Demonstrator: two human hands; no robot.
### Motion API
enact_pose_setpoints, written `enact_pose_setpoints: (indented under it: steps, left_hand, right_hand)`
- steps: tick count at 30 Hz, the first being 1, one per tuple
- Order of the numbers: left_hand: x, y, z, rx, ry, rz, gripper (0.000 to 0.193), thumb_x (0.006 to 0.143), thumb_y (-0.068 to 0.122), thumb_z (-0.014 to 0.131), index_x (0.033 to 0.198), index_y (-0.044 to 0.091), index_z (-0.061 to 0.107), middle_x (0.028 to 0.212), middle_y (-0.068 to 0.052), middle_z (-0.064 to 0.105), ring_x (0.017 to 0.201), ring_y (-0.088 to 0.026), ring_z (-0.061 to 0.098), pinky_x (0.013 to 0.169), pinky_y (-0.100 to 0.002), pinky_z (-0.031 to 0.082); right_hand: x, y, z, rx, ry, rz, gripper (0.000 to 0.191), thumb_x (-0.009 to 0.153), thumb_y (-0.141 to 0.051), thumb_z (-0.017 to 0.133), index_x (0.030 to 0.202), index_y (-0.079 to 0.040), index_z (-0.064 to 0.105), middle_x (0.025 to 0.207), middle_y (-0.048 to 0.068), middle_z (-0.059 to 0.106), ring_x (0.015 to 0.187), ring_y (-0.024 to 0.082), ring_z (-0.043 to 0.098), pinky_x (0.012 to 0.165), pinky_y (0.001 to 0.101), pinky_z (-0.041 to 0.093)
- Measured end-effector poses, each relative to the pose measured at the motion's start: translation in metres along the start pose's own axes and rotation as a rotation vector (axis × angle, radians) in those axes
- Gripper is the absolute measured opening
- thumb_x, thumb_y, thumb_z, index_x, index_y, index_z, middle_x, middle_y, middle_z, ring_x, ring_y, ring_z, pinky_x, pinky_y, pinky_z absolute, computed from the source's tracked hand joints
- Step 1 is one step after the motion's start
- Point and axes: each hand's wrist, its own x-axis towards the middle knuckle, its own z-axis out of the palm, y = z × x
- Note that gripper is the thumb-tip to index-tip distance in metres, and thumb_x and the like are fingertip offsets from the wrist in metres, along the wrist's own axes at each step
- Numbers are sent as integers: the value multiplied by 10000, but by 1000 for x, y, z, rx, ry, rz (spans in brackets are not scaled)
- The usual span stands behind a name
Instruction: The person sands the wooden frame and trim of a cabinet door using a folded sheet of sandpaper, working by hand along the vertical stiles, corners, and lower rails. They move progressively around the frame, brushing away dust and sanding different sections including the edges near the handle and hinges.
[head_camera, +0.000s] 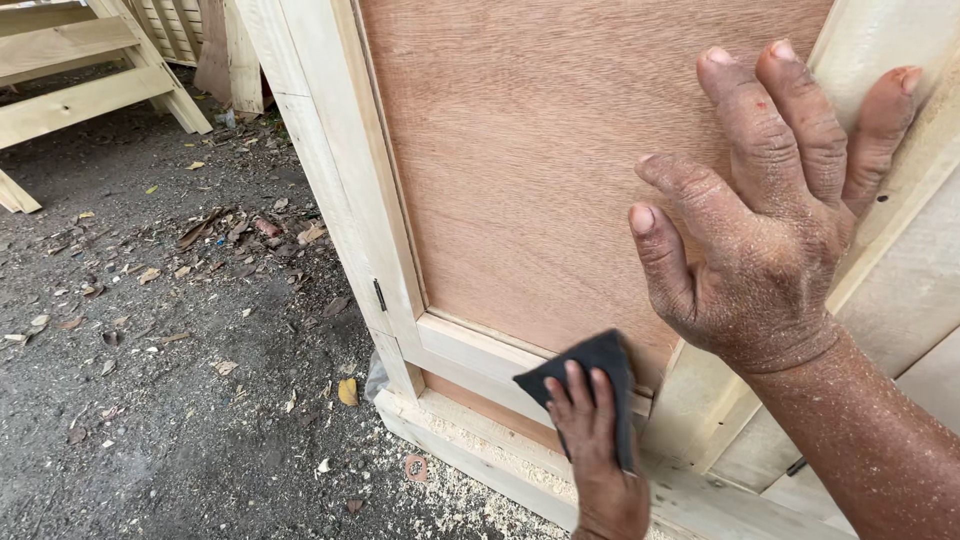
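Sandpaper (592, 372), a dark folded sheet, is pressed against the pale rail (480, 355) of a wooden door (520, 170) by the left hand (598, 450). That hand comes up from the bottom edge of the view; its fingers (578, 395) lie flat and close together over the sheet, holding it to the wood, with the sheet's upper corner poking out above the fingertips. The sheet sits where the cross rail meets the lower edge of the reddish plywood panel (540, 140).

Higher and to the right, the right hand (765, 220) rests on the panel and the pale stile (900, 190) beside it. Its fingers are spread and open, gripping nothing, the tips touching wood; hand and forearm are speckled with fine sawdust.

Pale framing runs around the panel, and a small dark hinge (380, 294) shows on the left stile. Sawdust (470, 470) lies heaped on the bottom rail and spills onto the ground (150, 420), which is dark grit strewn with dry leaves (225, 235) and chips. A small ring (415, 467) lies in the dust near the frame's foot. More pale timber frames (80, 70) stand at the upper left, well apart from the hands
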Motion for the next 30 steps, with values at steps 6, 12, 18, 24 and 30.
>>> enact_pose_setpoints:
  steps: [6,12,18,24,30]
  left_hand:
    - [14,-10,-16,29,69,-10,550,1057,162,421,1601,177,345,1728,-118,161,1590,-379,-22,1257,-582,-4]
    - [-2,11,24,-168,133,-220,590,1059,114,414,1625,179,262,1740,-111,29,1580,-397,-75,1248,-570,16]
    - [-14,19,67,-202,328,-257,606,1062,300,328,1634,140,210,1744,-156,12,1586,-419,-87,1234,-579,-44]
    - [59,-26,14,-358,704,-289,681,1091,478,279,1601,32,207,1730,-187,137,1609,-344,139,1304,-483,130]
    - [15,-10,38,-391,649,-495,703,1044,361,368,1604,0,144,1677,-183,248,1550,-338,222,1241,-465,142]
  right_hand:
    - [-2,0,1,35,34,-23,296,1063,-341,603,1065,-127,807,1613,246,538,1539,400,292,1172,624,-63]
    - [0,-2,3,18,56,-29,303,1069,-336,602,1088,-126,820,1607,233,560,1524,408,301,1195,629,-55]
    - [-2,-1,4,-33,35,-29,294,1069,-334,594,1059,-144,819,1575,220,549,1531,407,304,1184,618,-53]
    - [0,-8,3,-108,6,-23,291,1073,-320,600,1063,-136,825,1555,213,586,1527,415,354,1179,619,-35]
    - [4,-20,-1,-180,-32,22,319,1057,-310,597,1069,-98,834,1527,214,662,1497,418,414,1209,617,96]
